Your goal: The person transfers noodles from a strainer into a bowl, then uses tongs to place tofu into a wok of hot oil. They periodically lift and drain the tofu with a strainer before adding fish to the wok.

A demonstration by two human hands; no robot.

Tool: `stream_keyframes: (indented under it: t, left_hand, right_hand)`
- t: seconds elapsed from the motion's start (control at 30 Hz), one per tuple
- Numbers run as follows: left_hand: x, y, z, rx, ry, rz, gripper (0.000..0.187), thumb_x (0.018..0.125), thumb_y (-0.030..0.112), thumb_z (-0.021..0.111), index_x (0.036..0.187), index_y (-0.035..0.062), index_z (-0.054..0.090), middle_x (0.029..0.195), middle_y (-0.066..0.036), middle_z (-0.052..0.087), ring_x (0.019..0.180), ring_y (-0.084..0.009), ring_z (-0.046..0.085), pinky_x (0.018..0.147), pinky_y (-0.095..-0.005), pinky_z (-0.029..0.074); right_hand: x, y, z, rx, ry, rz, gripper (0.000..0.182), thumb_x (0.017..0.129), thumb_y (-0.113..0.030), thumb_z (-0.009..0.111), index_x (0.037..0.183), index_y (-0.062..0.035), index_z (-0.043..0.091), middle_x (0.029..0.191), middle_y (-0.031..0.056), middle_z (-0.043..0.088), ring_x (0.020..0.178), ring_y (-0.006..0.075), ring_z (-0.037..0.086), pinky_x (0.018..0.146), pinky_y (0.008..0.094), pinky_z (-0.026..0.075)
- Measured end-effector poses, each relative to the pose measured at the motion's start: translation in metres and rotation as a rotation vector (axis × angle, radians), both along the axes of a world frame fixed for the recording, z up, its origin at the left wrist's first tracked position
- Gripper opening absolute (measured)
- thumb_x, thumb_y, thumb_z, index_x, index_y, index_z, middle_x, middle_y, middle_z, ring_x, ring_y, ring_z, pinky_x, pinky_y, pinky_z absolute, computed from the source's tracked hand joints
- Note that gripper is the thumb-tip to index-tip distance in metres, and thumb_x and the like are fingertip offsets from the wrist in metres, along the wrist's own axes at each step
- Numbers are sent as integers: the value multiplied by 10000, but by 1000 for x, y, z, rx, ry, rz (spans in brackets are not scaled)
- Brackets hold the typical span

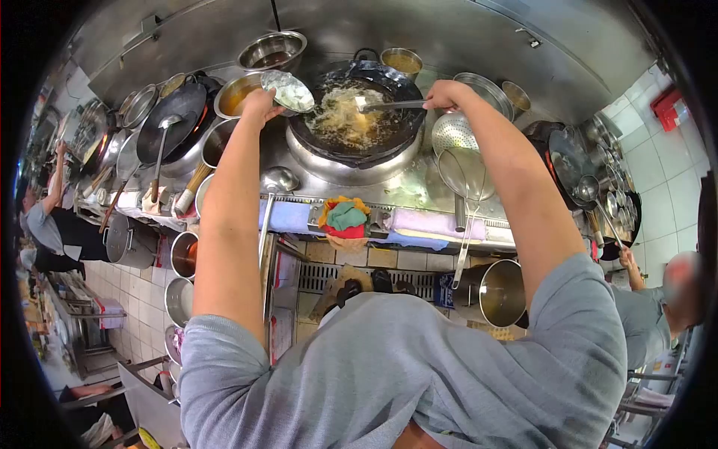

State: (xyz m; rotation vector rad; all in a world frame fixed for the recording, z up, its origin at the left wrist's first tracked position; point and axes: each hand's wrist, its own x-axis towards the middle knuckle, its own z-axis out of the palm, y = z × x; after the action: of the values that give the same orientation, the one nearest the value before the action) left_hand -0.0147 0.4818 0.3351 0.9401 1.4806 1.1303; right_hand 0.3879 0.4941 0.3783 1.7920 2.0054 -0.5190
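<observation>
My left hand (262,105) grips the rim of a metal bowl (288,91) with white batter-like stuff inside, tilted at the left edge of a big black wok (406,141). Bubbling oil (345,123) fills the wok, with pale foam and yellowish bits in it. Over the oil, my right hand (446,96) is closed round the handle of tongs (396,106). A small white piece (360,100) shows at their far end; whether they grip it is unclear.
A perforated skimmer (453,133) and a wire strainer (465,173) lie right of the wok. Nearer me are a ladle (280,179) and folded cloths (345,215). Another wok (173,120) stands left. Co-workers stand far left (46,224) and far right (649,323).
</observation>
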Motion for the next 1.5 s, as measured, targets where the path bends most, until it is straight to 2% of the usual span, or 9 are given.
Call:
stream_keyframes:
  t: [0.03,0.23,0.5,0.53,0.63,0.67,0.9,1.17,1.5]
  left_hand:
    - [-3,-2,7,-7,120,-19,242,853,171,477,1045,24,454,930,-100,535,649,-197,588,538,-258,527]
    - [-17,-15,27,-10,144,-24,257,852,186,480,1040,12,455,913,-102,529,655,-204,591,535,-262,531]
    - [-42,0,-6,43,2,-159,207,849,215,507,979,54,501,904,-67,514,720,-197,571,600,-270,530]
    - [-39,-3,-7,-5,6,-179,173,852,216,506,958,79,510,866,-52,523,714,-177,559,615,-286,525]
    - [-22,7,-30,36,34,-235,166,840,205,522,857,40,506,742,-61,500,601,-174,535,581,-280,525]
    - [-16,9,-36,59,48,-259,170,837,211,529,813,46,499,722,-51,480,579,-168,526,560,-273,522]
    - [43,26,-50,79,250,-454,294,827,239,553,638,84,389,571,10,393,498,-104,504,459,-225,477]
    - [84,53,-68,-7,44,-281,141,838,174,505,812,36,511,723,-67,561,539,-155,562,491,-232,498]
    - [25,80,-30,137,450,-131,201,841,232,526,810,34,547,744,-59,593,536,-122,561,446,-220,434]
  right_hand:
    - [-1,1,2,11,14,-53,454,779,-439,559,707,9,572,551,101,509,448,207,479,445,352,403]
    - [-10,-9,48,-2,-148,-100,436,770,-433,579,785,2,563,551,64,492,464,179,468,422,332,385]
    - [38,-46,78,276,360,-139,273,789,-306,592,901,-57,587,526,28,469,376,97,379,335,273,294]
    - [37,-45,76,250,316,-101,293,748,-274,625,964,-80,593,640,84,561,487,166,518,428,315,406]
    - [22,-76,70,723,85,290,366,709,-264,650,1022,-89,580,867,121,610,755,248,593,638,359,470]
    - [0,-97,86,616,36,155,432,684,-269,661,1070,-108,551,1038,119,571,971,281,533,808,373,433]
    - [-34,-128,71,712,-185,221,516,689,-308,659,1158,-185,483,995,109,584,927,275,557,762,384,460]
    - [-24,-104,-28,615,1,-11,439,725,-327,628,1133,-226,501,986,85,572,924,264,557,727,384,470]
    - [-22,-117,9,811,132,-86,404,738,-326,606,1121,-235,516,966,71,578,896,257,566,731,389,466]
